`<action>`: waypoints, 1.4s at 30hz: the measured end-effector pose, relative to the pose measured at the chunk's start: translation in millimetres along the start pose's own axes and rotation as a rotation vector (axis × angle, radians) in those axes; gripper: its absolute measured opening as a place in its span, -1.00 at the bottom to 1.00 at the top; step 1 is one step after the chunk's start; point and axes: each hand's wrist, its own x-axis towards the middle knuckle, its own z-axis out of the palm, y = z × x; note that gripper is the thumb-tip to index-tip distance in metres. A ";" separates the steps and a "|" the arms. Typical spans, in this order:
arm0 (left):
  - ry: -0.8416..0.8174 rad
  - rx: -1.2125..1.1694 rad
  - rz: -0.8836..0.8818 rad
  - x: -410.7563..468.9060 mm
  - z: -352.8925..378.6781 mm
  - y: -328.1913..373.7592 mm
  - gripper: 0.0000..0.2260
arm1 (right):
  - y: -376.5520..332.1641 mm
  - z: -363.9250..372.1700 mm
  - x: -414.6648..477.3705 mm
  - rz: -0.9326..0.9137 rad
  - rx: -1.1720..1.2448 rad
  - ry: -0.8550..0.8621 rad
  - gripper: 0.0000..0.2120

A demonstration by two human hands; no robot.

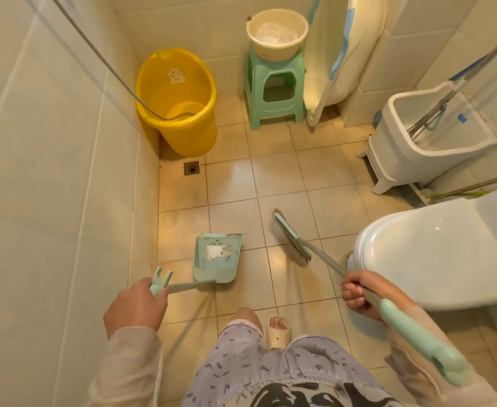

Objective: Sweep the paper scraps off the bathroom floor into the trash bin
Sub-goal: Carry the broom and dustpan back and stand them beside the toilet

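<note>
Floor tiling (285, 177) in beige is filling the middle of the view, running between pale tiled walls. A white toilet (435, 254) is sitting at the right edge. A yellow bucket (188, 136) is standing in the far left corner with a hose hanging into it. A white mop bucket (403, 148) is standing by the right wall, and a green stool (273, 113) against the far wall is carrying a cream basin (276, 51). The person is holding a mint broom (320, 256) in the right hand (359, 295), fingers curling tightly round its metal shaft, with the bristle head down at the floor near the toilet's front. The left hand (135, 306) is gripping the handle end of a mint dustpan (209, 268), fingers wrapping round it. The pan is lying low at the tiles, left of the broom head and apart from it. A white paper scrap (215, 252) is lying inside the pan among dark specks. A small square drain (191, 168) is showing just in front of the yellow bucket
</note>
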 end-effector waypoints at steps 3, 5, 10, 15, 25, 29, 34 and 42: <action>0.015 0.007 0.020 44.7 -13.7 18.3 -0.74 | -32.0 15.7 14.1 -0.020 0.003 -0.005 -0.64; 0.021 0.018 0.062 75.0 -24.4 34.0 -0.73 | -49.0 26.9 23.8 -0.022 0.021 0.001 -0.63; -0.024 0.089 0.229 150.6 -55.6 87.8 -0.72 | -80.1 50.3 39.5 -0.013 0.139 0.034 -0.64; -0.021 0.149 0.435 220.4 -81.0 146.6 -0.67 | -96.1 68.0 49.5 0.002 0.299 0.062 -0.65; 0.028 0.329 0.831 289.3 -88.5 311.8 -0.75 | -167.3 50.2 69.9 -0.019 0.634 0.130 -0.66; 0.004 0.402 0.905 303.7 -83.1 379.3 -0.76 | -222.8 29.1 78.2 -0.052 0.732 0.129 -0.68; -0.050 0.510 1.072 314.8 -85.1 469.2 -0.78 | -282.1 -5.3 85.4 -0.116 0.890 0.129 -0.68; -0.097 0.657 1.329 315.7 -86.6 578.7 -0.77 | -321.8 -18.2 88.9 -0.203 1.041 0.101 -0.70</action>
